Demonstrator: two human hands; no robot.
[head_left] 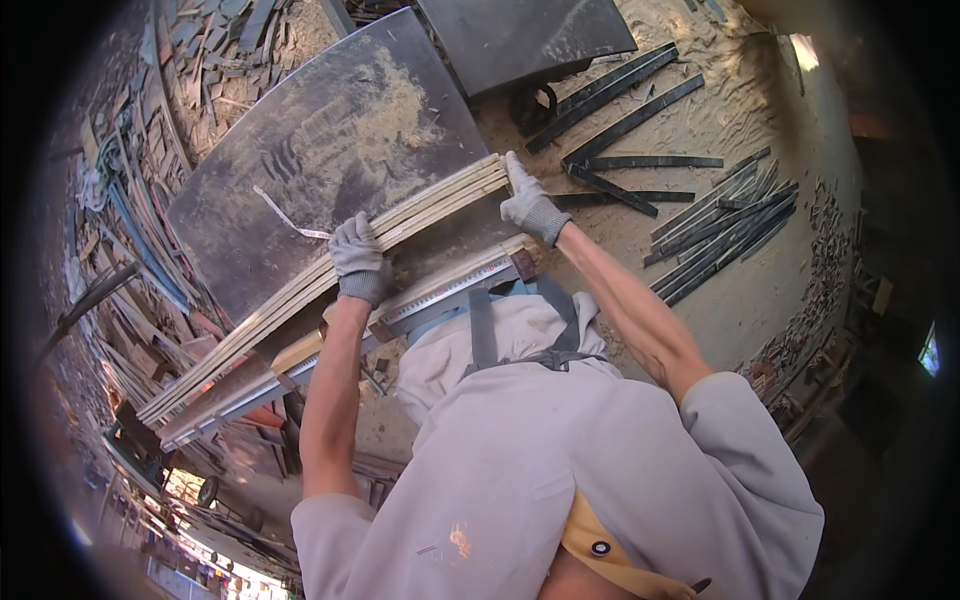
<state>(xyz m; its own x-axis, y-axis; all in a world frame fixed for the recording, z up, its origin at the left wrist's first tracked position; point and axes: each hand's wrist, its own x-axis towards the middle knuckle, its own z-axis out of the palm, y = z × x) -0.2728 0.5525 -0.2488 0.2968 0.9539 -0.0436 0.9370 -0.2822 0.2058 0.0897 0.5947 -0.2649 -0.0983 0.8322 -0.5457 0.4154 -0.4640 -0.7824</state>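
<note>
Several long wooden strips [440, 205] lie bundled side by side along the near edge of a dark metal saw table [330, 130], running from lower left to upper right. My left hand [357, 258], in a grey knit glove, is closed over them partway along, knuckles up. At their right end, my gloved right hand [532, 205] grips the bundle across the cut ends, with one finger stretched up along them. A long metal rail with a measuring scale [450, 288] runs nearer to me, roughly parallel to the strips. Wood lies along it.
Sawdust and a thin white strip [290, 213] lie on the tabletop. A second dark panel [530, 40] stands beyond it. Dark strips [725, 225] are scattered on the sandy floor at right. Wood offcuts [215, 70] heap up at far left.
</note>
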